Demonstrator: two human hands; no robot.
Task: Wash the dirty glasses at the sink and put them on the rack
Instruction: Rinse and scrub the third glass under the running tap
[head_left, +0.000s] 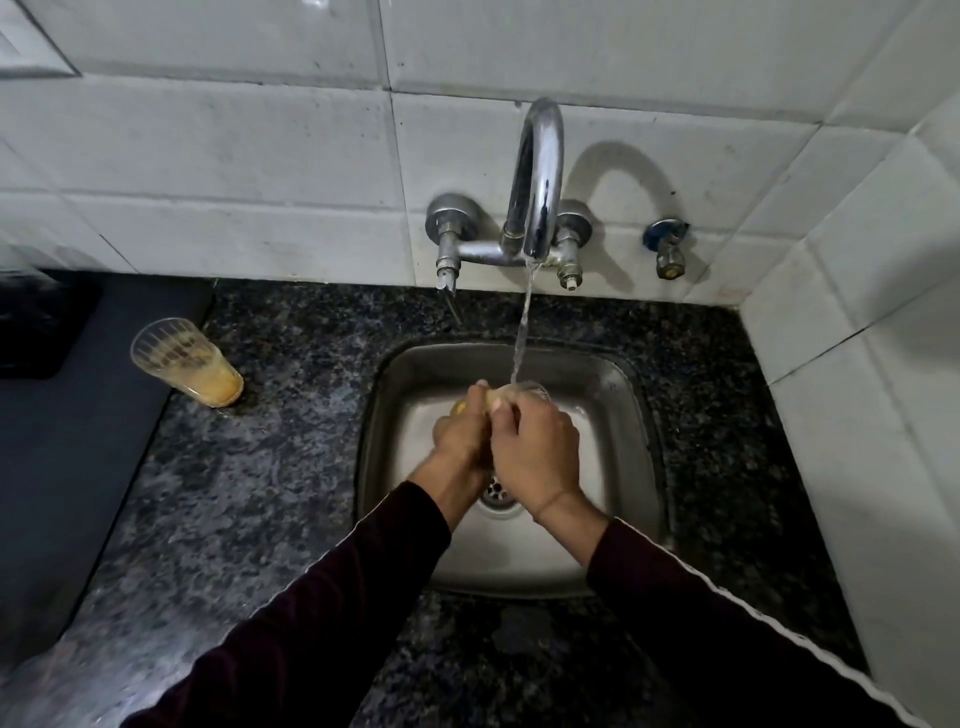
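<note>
Over the steel sink (618, 415) both hands hold one clear glass (532, 391) on its side under the running water. My left hand (460, 434) grips its base end, where a yellowish residue shows. My right hand (535, 449) wraps the glass near its rim. Most of the glass is hidden by my fingers. A stream falls from the chrome tap (540, 176) onto the glass. A second dirty glass (187, 361) with orange-brown dregs stands upright on the counter to the left, apart from both hands.
Dark speckled granite counter (270, 467) surrounds the sink. A dark mat (78, 441) and a black object (41, 322) lie at the left. White tiled walls stand behind and to the right, with a small extra valve (667, 249). The sink drain (497, 491) shows below my hands.
</note>
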